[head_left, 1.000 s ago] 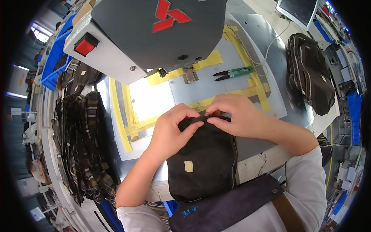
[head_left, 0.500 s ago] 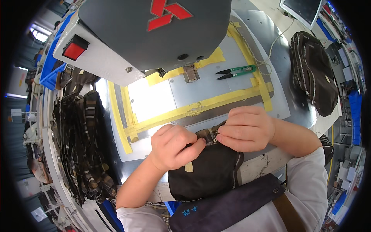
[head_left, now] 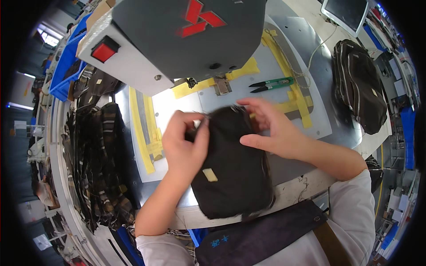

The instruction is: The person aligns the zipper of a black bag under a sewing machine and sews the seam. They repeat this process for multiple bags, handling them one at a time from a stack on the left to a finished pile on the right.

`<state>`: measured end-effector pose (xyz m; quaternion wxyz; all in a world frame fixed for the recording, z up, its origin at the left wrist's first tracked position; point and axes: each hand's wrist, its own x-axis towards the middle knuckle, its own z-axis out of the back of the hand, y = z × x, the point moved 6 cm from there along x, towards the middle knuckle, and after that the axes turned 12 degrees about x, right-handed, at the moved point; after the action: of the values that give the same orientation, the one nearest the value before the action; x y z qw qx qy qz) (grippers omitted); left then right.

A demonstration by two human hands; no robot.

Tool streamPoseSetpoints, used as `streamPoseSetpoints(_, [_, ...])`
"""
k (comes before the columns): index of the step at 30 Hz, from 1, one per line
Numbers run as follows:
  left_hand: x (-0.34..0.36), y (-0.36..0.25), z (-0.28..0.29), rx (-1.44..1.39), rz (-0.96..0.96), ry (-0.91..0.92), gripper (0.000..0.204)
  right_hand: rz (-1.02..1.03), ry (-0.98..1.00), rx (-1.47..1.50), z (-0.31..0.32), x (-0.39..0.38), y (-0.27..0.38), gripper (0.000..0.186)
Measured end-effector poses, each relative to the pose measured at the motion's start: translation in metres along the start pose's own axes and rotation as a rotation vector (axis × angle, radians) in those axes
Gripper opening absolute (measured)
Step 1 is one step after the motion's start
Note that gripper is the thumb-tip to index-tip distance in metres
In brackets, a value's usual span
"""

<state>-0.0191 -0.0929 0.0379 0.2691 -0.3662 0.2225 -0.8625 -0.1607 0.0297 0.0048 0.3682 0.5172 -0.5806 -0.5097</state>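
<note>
Our bag (head_left: 235, 159) is at the tabletop's (head_left: 346, 126) near edge, approx. 6 o'clock of the machine (head_left: 199, 44), patch (head_left: 210, 174) facing up, long axis approx. 12–6. L hand (head_left: 184, 142) pinches its 11 o'clock edge; R hand (head_left: 276, 133) is loosely spread by its 1 o'clock corner, contact unclear. We'd guess light, soft, floppy, prob. not slippery/fragile; best held by both far corners.

left fingers (head_left: 202, 135) pinch a dark pouch (head_left: 235, 177) by its upper left edge; right fingers (head_left: 255, 141) spread at its right.
</note>
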Motion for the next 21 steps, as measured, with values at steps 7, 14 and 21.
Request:
streamPoseSetpoints(7, [0.016, 0.023, 0.053, 0.055, 0.408, 0.287, 0.015, -0.233, 0.160, -0.231, 0.001, -0.016, -0.011, 0.061])
streamPoseSetpoints(14, [-0.007, -0.057, -0.003, 0.016, -0.102, 0.577, 0.048, -0.144, 0.321, -0.416, -0.002, 0.008, 0.027, 0.027])
streamPoseSetpoints(21, [-0.024, -0.007, -0.016, -0.158, 0.186, 0.656, 0.028, 0.324, -0.089, -1.077, 0.105, 0.022, 0.037, 0.025])
